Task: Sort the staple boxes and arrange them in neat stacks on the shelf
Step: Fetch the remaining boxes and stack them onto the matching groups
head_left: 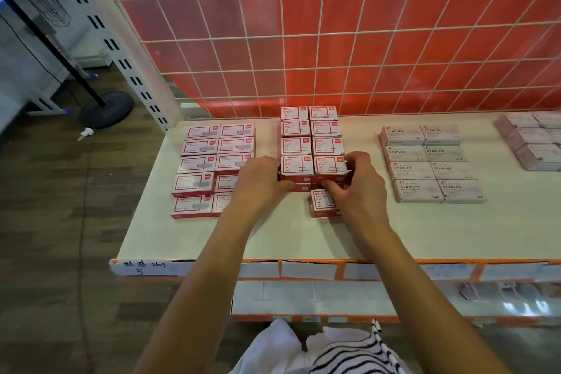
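Fingers of the left hand (264, 182) and right hand (356, 182) grip opposite ends of the front red box pair (312, 167), a lone box (321, 202) lying just nearer, under the right.

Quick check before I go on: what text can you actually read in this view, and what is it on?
"STAPLES": on each grey-white box of the right group.
"5": handwritten on the shelf-edge label; the writing above it is unclear.
Left red boxes, middle red boxes: print too small.
Far-right pink boxes: blurred.
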`<state>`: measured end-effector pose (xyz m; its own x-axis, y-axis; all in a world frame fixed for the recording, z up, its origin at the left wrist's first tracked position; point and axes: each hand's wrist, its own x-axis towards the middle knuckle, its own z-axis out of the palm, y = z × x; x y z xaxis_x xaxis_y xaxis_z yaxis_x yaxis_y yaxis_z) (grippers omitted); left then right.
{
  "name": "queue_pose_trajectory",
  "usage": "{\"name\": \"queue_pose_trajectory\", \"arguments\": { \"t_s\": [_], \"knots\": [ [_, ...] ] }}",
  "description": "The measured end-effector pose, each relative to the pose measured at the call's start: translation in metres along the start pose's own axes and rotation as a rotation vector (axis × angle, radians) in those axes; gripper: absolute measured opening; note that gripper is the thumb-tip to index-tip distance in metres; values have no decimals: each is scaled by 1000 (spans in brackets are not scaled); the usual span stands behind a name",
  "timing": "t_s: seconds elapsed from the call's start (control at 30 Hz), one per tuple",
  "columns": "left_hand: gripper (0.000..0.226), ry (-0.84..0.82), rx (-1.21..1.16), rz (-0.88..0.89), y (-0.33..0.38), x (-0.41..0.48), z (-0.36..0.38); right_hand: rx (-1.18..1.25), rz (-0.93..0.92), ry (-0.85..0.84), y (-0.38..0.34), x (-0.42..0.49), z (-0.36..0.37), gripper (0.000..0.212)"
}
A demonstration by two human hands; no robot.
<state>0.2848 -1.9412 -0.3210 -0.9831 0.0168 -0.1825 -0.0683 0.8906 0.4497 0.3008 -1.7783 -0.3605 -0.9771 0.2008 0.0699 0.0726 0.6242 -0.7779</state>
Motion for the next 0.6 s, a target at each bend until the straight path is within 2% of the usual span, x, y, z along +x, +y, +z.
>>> {"name": "queue_pose_trajectory", "arguments": {
  "t_s": [0.1,0.23,0.43,0.5,0.6],
  "knots": [
    [38,0,-9,3,0,-1,-1,22,20,-12,0,-1,1,59],
    [34,-1,-22,-23,-1,-2,-1,43,97,-9,-2,-10,-2,82],
    [35,20,-1,-43,0,-1,4,-88,113,-115,-9,-23,0,117],
    [36,16,-6,-42,-1,-1,4,-123,120,-122,-10,-23,3,119],
    [37,16,5,-43,-1,-1,4,-145,128,-79,-7,-24,6,109]
  ]
}}
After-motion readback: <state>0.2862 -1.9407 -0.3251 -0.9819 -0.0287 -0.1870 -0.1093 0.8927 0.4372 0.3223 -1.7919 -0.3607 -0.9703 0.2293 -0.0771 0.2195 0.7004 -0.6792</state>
